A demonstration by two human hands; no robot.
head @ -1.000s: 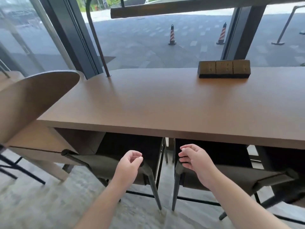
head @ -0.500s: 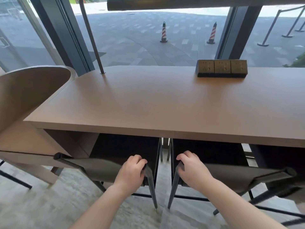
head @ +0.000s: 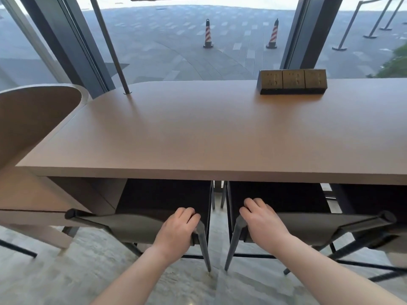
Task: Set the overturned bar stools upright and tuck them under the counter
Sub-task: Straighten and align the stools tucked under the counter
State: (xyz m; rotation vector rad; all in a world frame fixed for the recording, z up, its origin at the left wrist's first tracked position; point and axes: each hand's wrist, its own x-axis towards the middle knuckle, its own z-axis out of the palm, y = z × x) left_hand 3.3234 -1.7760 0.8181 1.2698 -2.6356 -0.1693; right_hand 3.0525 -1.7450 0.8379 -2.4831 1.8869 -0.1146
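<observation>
Stools, two, upright, standing side by side with seats under the front edge of the worktop [head: 198,133]. Left stool [head: 136,225]: grey backrest facing the person, dark seat already in shadow beneath the overhang, one slim tapered leg reaching the floor [head: 66,271] near the gap between the pair. Right stool [head: 312,225]: same make, mirrored, its near leg close to its neighbour's but apart from it. Left hand [head: 176,230]: laid over the top right corner of the left stool's backrest, fingers [head: 187,214] curled over the rim and gripping it. Right hand [head: 261,221]: on the top left corner of the right stool's backrest, fingers curled over the edge in the same hold. Judged purpose of the grip: inner corners taken so that both stools can be pushed forward together and kept parallel. Judged stage: righting done for these two, tucking nearly complete, backrests not yet against the worktop edge. A third dark stool [head: 374,201] shows partly at far right, its state unclear. Worktop: brown, long, rounded at its left end, carrying a block of three sockets [head: 293,81] near the window and a thin metal pole [head: 110,47] rising from its surface. Curved wooden panel [head: 33,119] at left. Beyond the glass: paved ground, two striped cones [head: 208,34].
</observation>
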